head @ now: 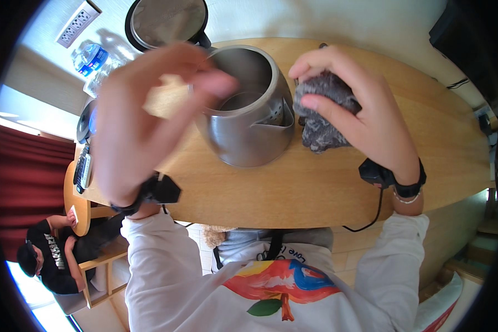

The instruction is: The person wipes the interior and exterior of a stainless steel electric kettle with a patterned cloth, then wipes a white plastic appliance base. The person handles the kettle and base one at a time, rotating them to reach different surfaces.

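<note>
A stainless steel kettle (249, 141) stands on the wooden table, its round mouth uncovered and its spout facing right. Behind it to the left, the round kettle lid (168, 20) with a black rim is raised; its joint with the kettle is partly hidden. My left hand (137, 112) is blurred in front of the kettle's left side, thumb and fingers bent near the mouth. Whether it touches the rim or holds anything cannot be made out. Just right of the kettle, my right hand (357, 99) grips a bunched grey fluffy cloth (325, 112).
Plastic bottles (93, 62) stand at the table's left, below a wall socket strip (78, 24). Remote controls (82, 168) lie on the left edge. A black screen (467, 45) is at the far right. A person (54, 257) sits at lower left beside a small round table (79, 207).
</note>
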Motion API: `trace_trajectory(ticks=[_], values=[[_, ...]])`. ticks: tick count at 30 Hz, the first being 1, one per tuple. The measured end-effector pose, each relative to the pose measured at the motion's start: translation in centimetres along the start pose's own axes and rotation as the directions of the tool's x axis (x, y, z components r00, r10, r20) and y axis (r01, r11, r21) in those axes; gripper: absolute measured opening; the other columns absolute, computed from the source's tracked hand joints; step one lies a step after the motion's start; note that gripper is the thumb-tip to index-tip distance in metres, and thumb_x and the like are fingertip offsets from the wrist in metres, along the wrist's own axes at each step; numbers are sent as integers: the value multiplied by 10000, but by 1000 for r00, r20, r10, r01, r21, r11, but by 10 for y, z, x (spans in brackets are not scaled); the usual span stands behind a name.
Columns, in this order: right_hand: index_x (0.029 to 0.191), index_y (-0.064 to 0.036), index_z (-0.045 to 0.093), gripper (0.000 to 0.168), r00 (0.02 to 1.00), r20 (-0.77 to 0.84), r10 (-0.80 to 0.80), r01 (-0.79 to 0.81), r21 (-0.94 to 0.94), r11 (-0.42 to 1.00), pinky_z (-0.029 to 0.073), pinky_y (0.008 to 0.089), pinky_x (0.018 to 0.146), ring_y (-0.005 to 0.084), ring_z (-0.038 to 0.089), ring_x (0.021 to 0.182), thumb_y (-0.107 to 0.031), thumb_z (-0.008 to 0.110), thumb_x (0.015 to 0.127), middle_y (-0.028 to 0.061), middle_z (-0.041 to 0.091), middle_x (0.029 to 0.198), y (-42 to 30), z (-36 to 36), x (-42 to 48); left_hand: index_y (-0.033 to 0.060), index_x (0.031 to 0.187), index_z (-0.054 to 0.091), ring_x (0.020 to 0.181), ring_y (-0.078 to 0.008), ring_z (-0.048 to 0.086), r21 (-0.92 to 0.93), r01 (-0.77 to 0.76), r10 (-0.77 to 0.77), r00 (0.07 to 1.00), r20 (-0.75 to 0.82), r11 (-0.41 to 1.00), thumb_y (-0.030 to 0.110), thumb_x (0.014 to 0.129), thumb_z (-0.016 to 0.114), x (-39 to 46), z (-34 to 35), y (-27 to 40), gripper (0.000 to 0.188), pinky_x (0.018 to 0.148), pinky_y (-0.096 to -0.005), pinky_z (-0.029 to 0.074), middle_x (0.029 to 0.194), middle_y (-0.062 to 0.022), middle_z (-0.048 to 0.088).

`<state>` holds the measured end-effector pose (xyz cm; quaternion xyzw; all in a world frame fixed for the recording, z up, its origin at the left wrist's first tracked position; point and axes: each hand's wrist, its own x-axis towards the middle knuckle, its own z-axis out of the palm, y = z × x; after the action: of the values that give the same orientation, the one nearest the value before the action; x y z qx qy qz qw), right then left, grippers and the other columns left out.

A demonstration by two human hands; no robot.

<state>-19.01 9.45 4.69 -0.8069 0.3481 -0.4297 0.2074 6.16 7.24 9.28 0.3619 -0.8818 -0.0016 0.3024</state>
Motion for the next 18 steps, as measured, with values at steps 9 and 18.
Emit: trace_trajectory(ticks=[9, 18], values=[[1015, -12, 633, 315, 975, 132, -178, 169, 75, 983, 508, 262, 749, 159, 651, 834, 108, 656, 724, 82, 662, 914, -2, -4, 17, -4, 874, 550, 577, -361, 570, -4, -224, 217, 938, 269, 975, 548, 774, 648, 6, 59, 5, 570, 520, -413, 425, 565, -138, 548], [812, -31, 488, 216, 904, 352, -243, 291, -92, 952, 417, 361, 593, 286, 515, 631, 4, 656, 682, 105, 529, 697, 3, -1, 41, 53, 850, 637, 589, -302, 592, -72, -204, 212, 967, 142, 976, 491, 676, 758, 0, 70, -4, 487, 543, -359, 439, 621, -99, 594]])
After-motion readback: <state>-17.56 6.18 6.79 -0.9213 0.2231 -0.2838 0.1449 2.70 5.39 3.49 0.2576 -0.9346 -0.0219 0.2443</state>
